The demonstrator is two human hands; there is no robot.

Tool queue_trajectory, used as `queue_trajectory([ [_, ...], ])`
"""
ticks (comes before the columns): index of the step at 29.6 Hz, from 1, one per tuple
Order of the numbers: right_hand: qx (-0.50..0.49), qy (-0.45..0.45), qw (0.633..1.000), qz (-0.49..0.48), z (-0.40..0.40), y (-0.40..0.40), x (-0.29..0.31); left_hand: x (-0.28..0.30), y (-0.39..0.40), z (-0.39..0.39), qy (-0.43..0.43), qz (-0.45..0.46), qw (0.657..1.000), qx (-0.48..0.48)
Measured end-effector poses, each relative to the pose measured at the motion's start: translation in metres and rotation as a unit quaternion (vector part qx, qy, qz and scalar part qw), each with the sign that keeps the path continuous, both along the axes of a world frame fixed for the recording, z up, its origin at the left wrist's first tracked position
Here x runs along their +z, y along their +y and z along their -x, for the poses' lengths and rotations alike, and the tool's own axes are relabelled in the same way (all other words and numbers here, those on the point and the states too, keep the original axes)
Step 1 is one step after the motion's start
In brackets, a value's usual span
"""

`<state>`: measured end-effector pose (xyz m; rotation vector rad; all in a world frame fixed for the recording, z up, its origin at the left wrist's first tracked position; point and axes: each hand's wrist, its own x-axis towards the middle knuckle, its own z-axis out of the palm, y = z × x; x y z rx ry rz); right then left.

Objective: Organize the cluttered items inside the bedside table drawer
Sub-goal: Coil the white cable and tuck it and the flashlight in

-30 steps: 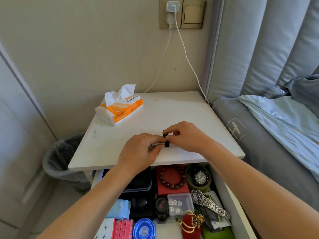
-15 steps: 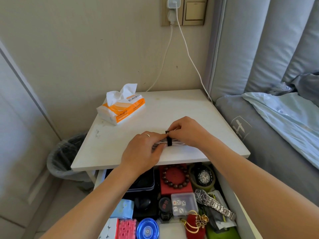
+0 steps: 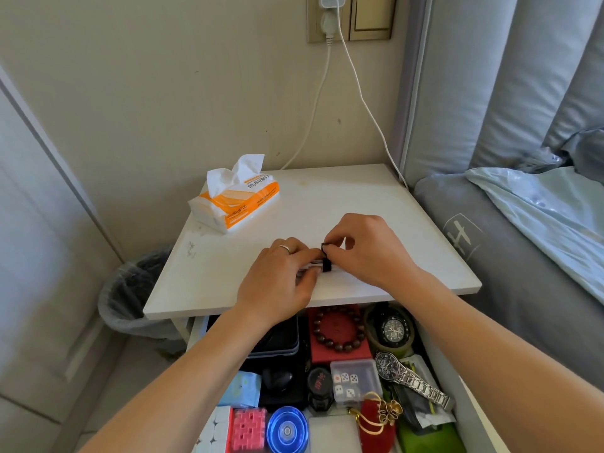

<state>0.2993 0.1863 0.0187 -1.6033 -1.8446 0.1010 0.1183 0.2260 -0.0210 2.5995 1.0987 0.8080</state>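
Two hands meet over the front of the white counter [image 3: 359,204], with a small bundle of white cord [image 3: 310,267] between them. The left hand [image 3: 277,279] is curled over the bundle's left end and pins it against the counter; a ring [image 3: 285,248] shows on one finger. The right hand [image 3: 366,250] pinches a black strap [image 3: 326,260] that wraps the cord just at the left hand's fingertips, thumb and forefinger closed on the strap's upper end. How much of the cord runs under the right hand cannot be told.

Farther back on the counter, well apart from the hands, lies an orange and white tissue pack [image 3: 237,201]. Below the counter's front edge the drawer [image 3: 483,416] stands open, beneath both forearms. In it lie a bead bracelet [image 3: 338,331] on a red box, a black watch [image 3: 390,330], a steel watch [image 3: 408,376], a clear dice box [image 3: 354,382], a red pouch [image 3: 376,429], a blue disc [image 3: 287,431], a pink maze cube [image 3: 249,431] and a black tray [image 3: 277,341].
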Motion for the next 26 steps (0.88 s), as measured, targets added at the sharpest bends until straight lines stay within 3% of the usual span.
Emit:
queue_trajectory([
  [7, 0.046, -0.087, 0.982, -0.163, 0.004, -0.023, -0.016, 0.002, -0.002, 0.0, -0.017, 0.001, 1.0, -0.008],
  [12, 0.08, -0.196, 0.958, -0.195, 0.005, -0.03, -0.022, 0.005, -0.003, 0.002, -0.029, 0.013, 0.999, -0.013],
  [16, 0.088, -0.233, 0.95, -0.188, 0.003, -0.033, -0.024, 0.005, -0.001, 0.001, -0.044, 0.026, 0.999, -0.008],
  [20, 0.085, -0.218, 0.954, -0.188, 0.005, -0.036, -0.027, 0.005, -0.002, 0.0, -0.06, 0.038, 0.997, -0.003],
  [26, 0.071, -0.099, 0.986, -0.114, 0.011, -0.044, -0.026, 0.007, 0.0, 0.001, -0.066, 0.053, 0.996, -0.001],
])
